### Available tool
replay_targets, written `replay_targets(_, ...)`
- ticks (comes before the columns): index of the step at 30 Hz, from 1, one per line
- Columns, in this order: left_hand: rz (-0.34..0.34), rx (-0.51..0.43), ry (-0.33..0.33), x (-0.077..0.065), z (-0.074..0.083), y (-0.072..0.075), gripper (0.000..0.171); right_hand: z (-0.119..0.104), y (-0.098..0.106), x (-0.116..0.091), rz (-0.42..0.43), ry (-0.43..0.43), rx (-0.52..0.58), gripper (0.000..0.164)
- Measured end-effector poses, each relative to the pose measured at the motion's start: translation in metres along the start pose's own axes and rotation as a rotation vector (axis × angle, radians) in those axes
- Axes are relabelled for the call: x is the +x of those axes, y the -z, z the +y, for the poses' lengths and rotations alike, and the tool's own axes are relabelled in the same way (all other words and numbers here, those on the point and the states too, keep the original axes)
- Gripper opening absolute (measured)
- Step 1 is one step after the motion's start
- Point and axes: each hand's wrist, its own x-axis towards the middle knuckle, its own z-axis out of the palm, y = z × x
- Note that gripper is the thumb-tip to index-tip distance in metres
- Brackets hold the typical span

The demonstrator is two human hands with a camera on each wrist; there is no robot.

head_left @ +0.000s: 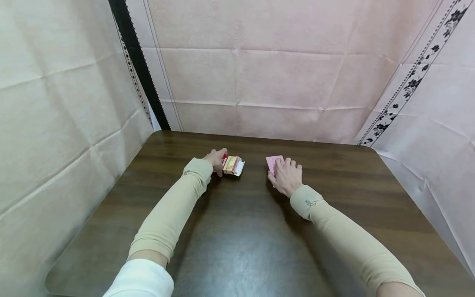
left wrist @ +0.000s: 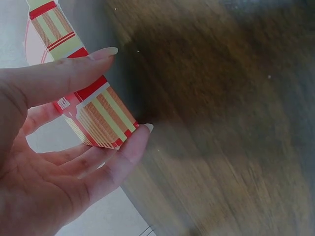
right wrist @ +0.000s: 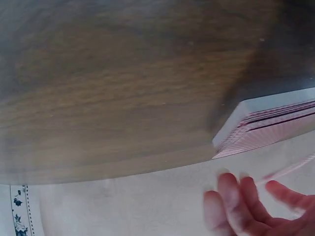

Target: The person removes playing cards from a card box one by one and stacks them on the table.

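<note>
In the head view my left hand (head_left: 216, 160) holds a red-and-yellow striped card box (head_left: 231, 165) near the table's far side. Its white end flap stands open at the right. The left wrist view shows the thumb across one face of this card box (left wrist: 106, 115) and fingertips under its lower end. To the right, my right hand (head_left: 287, 176) is at a deck of pink-backed playing cards (head_left: 272, 163). From the right wrist, the deck (right wrist: 275, 123) rests on the table, and a thin pink playing card (right wrist: 290, 168) shows edge-on at my index finger; the thumb is hidden.
The dark wooden table (head_left: 237, 231) has rounded corners. Pale creased cloth (head_left: 259, 78) hangs behind it and along both sides, with a floral border strip (head_left: 408, 88) at the right and a black band (head_left: 139, 62) at the left.
</note>
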Motion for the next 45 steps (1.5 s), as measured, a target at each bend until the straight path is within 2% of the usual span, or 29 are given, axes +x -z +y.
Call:
replay_targets(10, -0.001, 0.004, 0.006, 0.001, 0.000, 0.002, 0.074, -0.002, -0.002, -0.001, -0.161, -0.057, -0.054, 0.061)
replay_targets(12, 0.000, -0.002, -0.001, -0.001, 0.000, 0.003, 0.073, -0.004, -0.002, -0.001, -0.175, -0.062, -0.057, 0.064)
replay_targets(15, 0.003, -0.001, -0.005, -0.001, 0.001, 0.003, 0.073, -0.005, 0.000, 0.001, -0.148, -0.054, -0.049, 0.067)
replay_targets(18, 0.001, -0.004, -0.006, 0.000, 0.003, 0.001, 0.074, -0.009, 0.002, 0.003, -0.049, 0.055, -0.015, 0.055)
replay_targets(20, -0.003, -0.003, -0.008, 0.001, 0.005, -0.001, 0.075, -0.013, 0.004, 0.005, 0.027, 0.189, 0.028, 0.041)
replay_targets(22, -0.002, -0.002, -0.015, 0.002, 0.007, -0.002, 0.076, -0.020, 0.006, 0.008, 0.074, 0.341, 0.089, 0.034)
replay_targets(24, 0.007, 0.002, -0.030, 0.001, 0.010, -0.003, 0.076, -0.028, 0.008, 0.009, 0.068, 0.457, 0.140, 0.038)
replay_targets(26, 0.014, 0.006, -0.049, 0.001, 0.014, -0.004, 0.076, -0.037, 0.008, 0.011, 0.026, 0.508, 0.160, 0.046)
replay_targets(31, 0.024, 0.008, -0.088, 0.003, 0.025, -0.008, 0.077, -0.051, 0.005, 0.014, -0.101, 0.476, 0.093, 0.047)
replay_targets(35, 0.041, 0.024, -0.130, 0.006, 0.028, -0.008, 0.078, -0.056, 0.004, 0.016, -0.147, 0.452, 0.058, 0.043)
replay_targets(39, 0.058, 0.038, -0.122, 0.004, 0.023, -0.006, 0.076, -0.056, 0.004, 0.015, -0.123, 0.450, 0.082, 0.047)
replay_targets(45, 0.052, 0.040, -0.072, 0.003, 0.015, -0.007, 0.076, -0.053, 0.001, 0.013, -0.016, 0.469, 0.186, 0.049)
